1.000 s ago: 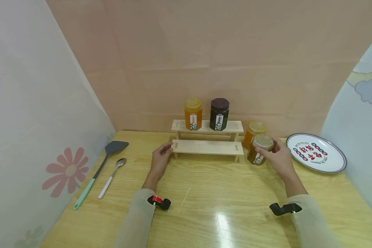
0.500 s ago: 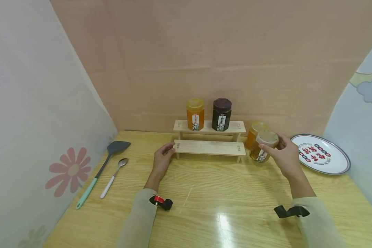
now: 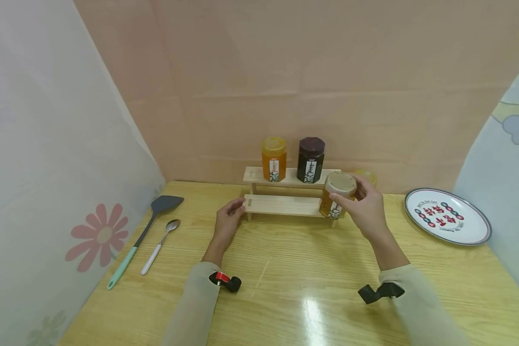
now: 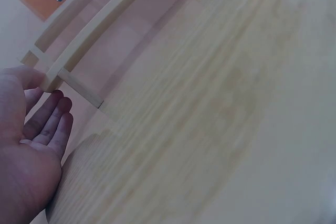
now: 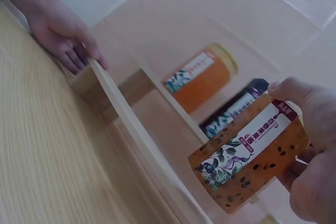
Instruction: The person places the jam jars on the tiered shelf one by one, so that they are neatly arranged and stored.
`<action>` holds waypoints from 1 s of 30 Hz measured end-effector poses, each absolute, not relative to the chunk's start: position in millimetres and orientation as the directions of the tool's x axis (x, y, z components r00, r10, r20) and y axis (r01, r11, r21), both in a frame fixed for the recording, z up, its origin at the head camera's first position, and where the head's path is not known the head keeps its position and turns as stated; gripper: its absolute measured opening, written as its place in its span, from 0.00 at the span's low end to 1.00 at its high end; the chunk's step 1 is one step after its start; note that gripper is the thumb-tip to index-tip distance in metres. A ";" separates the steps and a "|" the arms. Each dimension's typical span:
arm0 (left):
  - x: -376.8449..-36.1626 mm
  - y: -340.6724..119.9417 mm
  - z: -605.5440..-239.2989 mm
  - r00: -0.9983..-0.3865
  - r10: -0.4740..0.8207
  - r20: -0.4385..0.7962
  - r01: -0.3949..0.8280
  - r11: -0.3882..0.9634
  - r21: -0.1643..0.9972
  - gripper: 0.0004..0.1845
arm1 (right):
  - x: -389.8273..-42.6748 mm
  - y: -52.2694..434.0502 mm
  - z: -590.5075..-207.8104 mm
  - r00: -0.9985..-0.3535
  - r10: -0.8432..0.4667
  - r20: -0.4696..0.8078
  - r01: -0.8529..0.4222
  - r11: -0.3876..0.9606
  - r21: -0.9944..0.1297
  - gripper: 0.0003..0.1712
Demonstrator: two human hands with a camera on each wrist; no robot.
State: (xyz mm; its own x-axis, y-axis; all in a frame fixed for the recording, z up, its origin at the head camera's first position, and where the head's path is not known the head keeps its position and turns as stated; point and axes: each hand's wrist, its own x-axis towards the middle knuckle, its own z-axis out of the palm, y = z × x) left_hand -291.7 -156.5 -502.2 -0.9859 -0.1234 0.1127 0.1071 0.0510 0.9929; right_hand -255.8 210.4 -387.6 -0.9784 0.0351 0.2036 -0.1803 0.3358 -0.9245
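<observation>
My right hand (image 3: 365, 209) grips a pale-lidded jar of amber, seed-flecked jam (image 5: 257, 156) by its upper part, thumb on one side and fingers on the other. In the head view this jar overlaps the right end of the lower step of a two-step wooden stand (image 3: 281, 205); the right wrist view shows it tilted, raised above the step. My left hand (image 3: 228, 223) pinches the left end of that lower step. On the upper step stand an orange jar with a yellow lid (image 3: 274, 161) and a dark purple jar (image 3: 311, 162), both upright.
Behind my right hand, another yellow-lidded jar (image 3: 367, 177) is mostly hidden. A white plate with red lettering (image 3: 447, 235) lies on the table at the right. To the left lie a spatula (image 3: 166, 203) and a spoon (image 3: 172, 225).
My right hand has carried the seed-flecked jar leftward and up, from in front of the other yellow-lidded jar to over the lower step. My left hand stays at the stand's end.
</observation>
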 end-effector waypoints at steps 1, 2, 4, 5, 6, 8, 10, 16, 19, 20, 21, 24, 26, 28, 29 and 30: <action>-291.9 -156.5 -502.4 -0.986 -0.124 0.114 0.108 0.049 0.993 0.16 | -258.3 203.7 -388.0 -0.977 0.030 0.211 -0.189 0.330 -0.925 0.48; -292.1 -156.6 -502.6 -0.986 -0.124 0.115 0.109 0.049 0.993 0.16 | -260.5 197.1 -388.3 -0.975 0.026 0.219 -0.199 0.326 -0.924 0.47; -292.2 -156.6 -502.9 -0.985 -0.125 0.118 0.113 0.049 0.992 0.16 | -265.1 184.9 -389.7 -0.974 0.015 0.227 -0.211 0.316 -0.925 0.47; -292.3 -156.6 -502.9 -0.985 -0.127 0.118 0.113 0.050 0.992 0.16 | -267.1 179.3 -390.4 -0.973 0.011 0.231 -0.216 0.310 -0.926 0.47; -292.6 -156.8 -503.2 -0.985 -0.129 0.119 0.113 0.050 0.992 0.16 | -269.3 173.9 -391.5 -0.973 0.007 0.232 -0.219 0.302 -0.928 0.46; -292.4 -156.3 -502.5 -0.984 -0.131 0.119 0.113 0.051 0.992 0.16 | -273.1 163.6 -393.4 -0.972 0.004 0.233 -0.222 0.295 -0.929 0.45; -292.4 -155.5 -501.7 -0.984 -0.130 0.120 0.114 0.048 0.992 0.16 | -276.5 154.3 -395.7 -0.973 -0.002 0.233 -0.223 0.290 -0.931 0.46; -291.6 -155.4 -500.6 -0.984 -0.135 0.117 0.112 0.044 0.993 0.16 | -283.7 126.1 -401.2 -0.973 -0.046 0.226 -0.230 0.261 -0.937 0.46; -291.5 -156.9 -500.5 -0.985 -0.130 0.113 0.108 0.048 0.993 0.16 | -286.5 113.4 -402.8 -0.973 -0.055 0.223 -0.230 0.250 -0.941 0.46; -291.5 -157.4 -500.2 -0.985 -0.128 0.113 0.108 0.048 0.993 0.16 | -287.4 109.4 -402.8 -0.973 -0.058 0.224 -0.231 0.245 -0.941 0.46; -291.4 -157.5 -499.6 -0.985 -0.126 0.115 0.109 0.050 0.993 0.16 | -288.7 105.9 -403.1 -0.973 -0.060 0.222 -0.230 0.242 -0.943 0.46; -290.8 -158.0 -498.7 -0.985 -0.126 0.121 0.114 0.058 0.992 0.16 | -291.4 96.2 -403.1 -0.972 -0.072 0.223 -0.234 0.239 -0.943 0.47; -290.7 -157.7 -498.7 -0.984 -0.128 0.125 0.118 0.059 0.991 0.16 | -293.1 90.9 -403.8 -0.972 -0.079 0.222 -0.235 0.232 -0.944 0.47; -289.7 -156.8 -498.9 -0.984 -0.128 0.120 0.113 0.058 0.992 0.17 | -293.9 86.6 -405.5 -0.974 -0.084 0.210 -0.224 0.233 -0.946 0.47; -289.2 -156.2 -499.2 -0.985 -0.128 0.112 0.106 0.055 0.993 0.17 | -293.9 84.9 -406.3 -0.976 -0.087 0.202 -0.217 0.237 -0.947 0.47; -288.8 -155.7 -499.7 -0.986 -0.128 0.105 0.099 0.053 0.994 0.17 | -293.6 83.3 -407.3 -0.978 -0.090 0.190 -0.207 0.241 -0.948 0.47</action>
State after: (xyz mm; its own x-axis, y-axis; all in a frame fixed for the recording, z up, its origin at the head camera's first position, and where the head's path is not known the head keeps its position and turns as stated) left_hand -288.8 -155.7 -499.7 -0.9862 -0.1277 0.1052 0.0991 0.0535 0.9936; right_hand -293.6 83.3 -407.3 -0.9775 -0.0902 0.1905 -0.2070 0.2414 -0.9481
